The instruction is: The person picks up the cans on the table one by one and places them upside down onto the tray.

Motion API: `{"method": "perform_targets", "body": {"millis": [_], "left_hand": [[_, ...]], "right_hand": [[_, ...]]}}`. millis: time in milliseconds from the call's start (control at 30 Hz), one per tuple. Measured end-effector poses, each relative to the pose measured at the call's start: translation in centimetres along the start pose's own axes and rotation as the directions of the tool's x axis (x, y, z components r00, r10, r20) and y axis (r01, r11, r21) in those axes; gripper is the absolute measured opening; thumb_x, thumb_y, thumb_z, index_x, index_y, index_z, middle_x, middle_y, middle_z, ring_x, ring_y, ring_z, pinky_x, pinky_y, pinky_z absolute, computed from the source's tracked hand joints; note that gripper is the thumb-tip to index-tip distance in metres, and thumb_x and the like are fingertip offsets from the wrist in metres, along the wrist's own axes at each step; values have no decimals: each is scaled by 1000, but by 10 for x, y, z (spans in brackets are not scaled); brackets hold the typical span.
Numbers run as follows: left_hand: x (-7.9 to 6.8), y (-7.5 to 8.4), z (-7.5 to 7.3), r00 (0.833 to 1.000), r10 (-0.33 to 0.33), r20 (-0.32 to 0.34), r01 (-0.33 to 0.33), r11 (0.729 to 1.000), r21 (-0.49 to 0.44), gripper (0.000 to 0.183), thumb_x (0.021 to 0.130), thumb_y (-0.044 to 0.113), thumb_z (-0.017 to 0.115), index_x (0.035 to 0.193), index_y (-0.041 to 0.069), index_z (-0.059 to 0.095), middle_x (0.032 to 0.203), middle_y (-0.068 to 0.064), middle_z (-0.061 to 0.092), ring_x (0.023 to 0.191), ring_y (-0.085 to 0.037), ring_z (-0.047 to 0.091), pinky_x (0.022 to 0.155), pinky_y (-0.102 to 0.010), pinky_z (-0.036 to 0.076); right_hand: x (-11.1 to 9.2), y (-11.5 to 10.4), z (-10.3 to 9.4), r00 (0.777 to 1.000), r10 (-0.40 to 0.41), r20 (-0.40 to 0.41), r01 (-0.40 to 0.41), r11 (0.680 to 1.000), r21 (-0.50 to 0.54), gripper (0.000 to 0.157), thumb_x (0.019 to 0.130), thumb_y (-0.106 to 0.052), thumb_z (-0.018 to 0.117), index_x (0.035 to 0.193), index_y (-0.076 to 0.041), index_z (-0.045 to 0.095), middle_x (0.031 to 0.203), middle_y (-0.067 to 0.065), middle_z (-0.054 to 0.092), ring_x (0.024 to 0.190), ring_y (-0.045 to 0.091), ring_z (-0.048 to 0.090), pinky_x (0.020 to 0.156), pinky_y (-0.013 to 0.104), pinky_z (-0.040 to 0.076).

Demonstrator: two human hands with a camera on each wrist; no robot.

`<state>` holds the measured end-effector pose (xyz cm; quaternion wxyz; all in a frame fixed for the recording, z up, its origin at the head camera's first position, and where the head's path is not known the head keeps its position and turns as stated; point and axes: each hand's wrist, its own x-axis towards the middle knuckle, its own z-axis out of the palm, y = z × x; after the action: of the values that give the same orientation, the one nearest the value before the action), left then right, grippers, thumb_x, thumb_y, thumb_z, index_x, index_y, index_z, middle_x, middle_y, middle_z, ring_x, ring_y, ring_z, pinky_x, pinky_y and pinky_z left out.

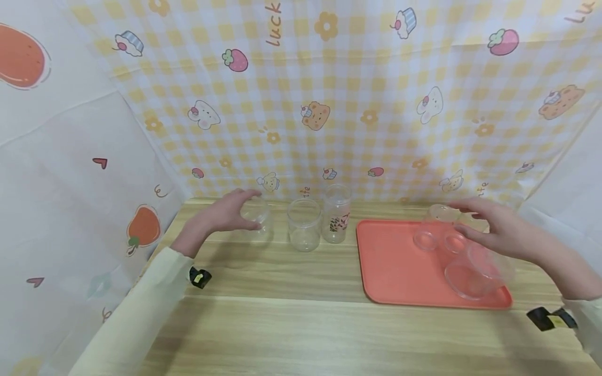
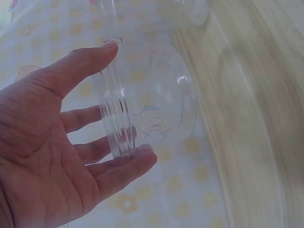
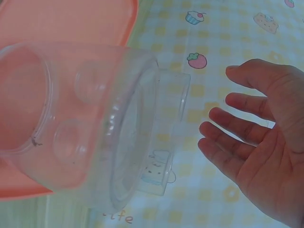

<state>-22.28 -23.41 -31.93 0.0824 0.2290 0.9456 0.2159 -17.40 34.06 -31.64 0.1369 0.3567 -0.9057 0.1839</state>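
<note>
My left hand (image 1: 230,211) holds a clear plastic jar (image 2: 161,95) by its ridged rim, thumb on one side and fingers round the other. That jar stands at the left of the back row on the wooden table. Beside it are a wide clear jar (image 1: 304,227) and a taller clear cup (image 1: 336,216) with a printed pattern. Over the tray's right side hovers my right hand (image 3: 259,128), fingers loosely bent and apart, with nothing in it. Below it, a large clear container (image 1: 472,277) and two smaller clear ones, one of them a cup (image 1: 430,230), stand on the tray.
The orange-red tray (image 1: 400,271) lies on the right half of the wooden table (image 1: 282,329). Behind the table hangs a yellow checked cloth (image 1: 348,151), close to the jars. A white printed cloth (image 1: 84,193) borders the left side.
</note>
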Motion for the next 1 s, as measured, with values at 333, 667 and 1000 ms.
{"method": "perform_targets", "body": {"millis": [333,667,1000], "left_hand": [[-7,4,-12,999,-3,-39,2,1000,-12,82,86,28,83,151,0,41,138,-29,48,127,-44,46,103,-59,42],[-14,13,-27,996,9,-84,-11,999,-32,83,86,30,83,153,4,40,143,-26,45,124,-45,51,97,-58,48],[-19,17,-34,995,29,-99,-35,997,-69,85,87,32,83,154,7,38,145,-24,42,126,-46,49,97,-59,48]], "right_hand": [[-5,0,-1,995,95,10,-95,994,54,54,79,3,83,129,-1,65,123,8,67,109,18,61,88,4,40],[-10,4,-2,994,113,1,-112,987,113,54,79,8,81,130,3,63,125,14,66,111,-1,57,88,5,42],[-8,0,-2,987,161,-4,-158,974,165,52,81,6,81,130,1,64,125,14,65,113,-4,54,89,5,42]]}}
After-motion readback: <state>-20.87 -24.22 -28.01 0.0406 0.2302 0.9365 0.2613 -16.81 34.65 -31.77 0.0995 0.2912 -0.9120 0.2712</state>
